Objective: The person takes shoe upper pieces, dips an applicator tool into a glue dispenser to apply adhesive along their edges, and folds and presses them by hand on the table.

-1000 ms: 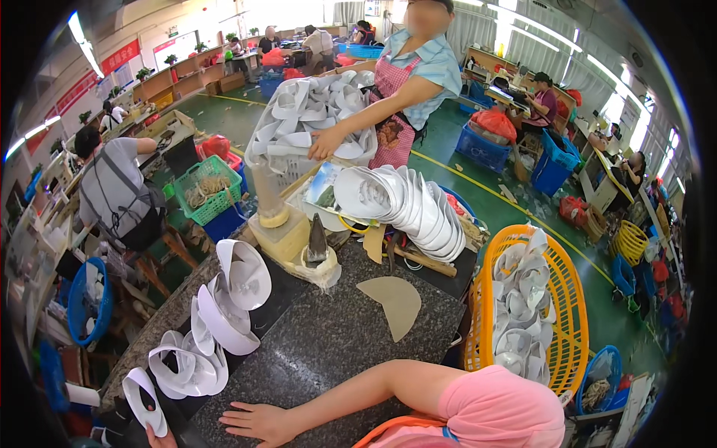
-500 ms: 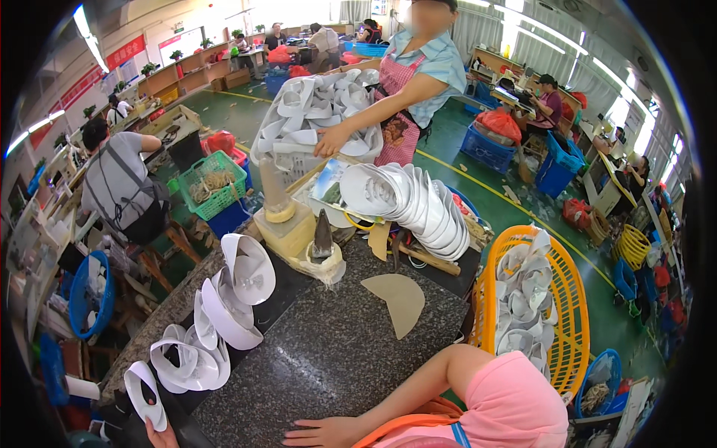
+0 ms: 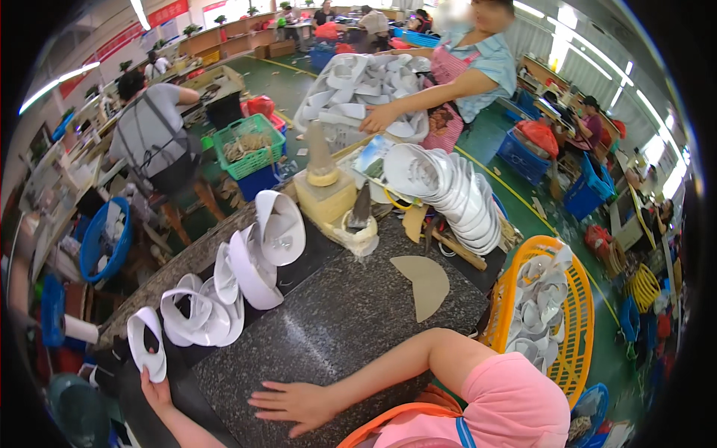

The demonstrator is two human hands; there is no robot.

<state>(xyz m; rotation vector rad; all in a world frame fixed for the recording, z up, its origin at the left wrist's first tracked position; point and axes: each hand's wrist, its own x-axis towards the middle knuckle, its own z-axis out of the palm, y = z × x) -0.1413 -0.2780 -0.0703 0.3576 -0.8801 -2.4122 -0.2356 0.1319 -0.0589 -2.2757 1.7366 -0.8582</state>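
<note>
My left hand [image 3: 155,390] is closed on the lower end of a white shoe upper [image 3: 147,340], a curved, looped piece at the near left end of a row. Behind it more white uppers [image 3: 278,235] stand overlapped along the left side of the dark speckled stone slab [image 3: 328,299]. My right hand [image 3: 287,405] lies flat on the slab's near part, fingers apart, holding nothing. A flat beige half-round piece [image 3: 429,287] rests on the far right of the slab. Beyond the slab sits a whitish pot [image 3: 357,237] with a dark pointed tool in it.
A stack of nested white uppers [image 3: 455,198] leans at the far right. An orange basket [image 3: 579,313] of white pieces stands to the right. Across the bench a person's hand [image 3: 381,116] rests at a crate [image 3: 314,127] heaped with white pieces. A blue basket [image 3: 86,261] is at left.
The view has tipped, so the bench sits higher in the picture. My right hand has slid left over the slab. My left hand keeps hold of the same upper.
</note>
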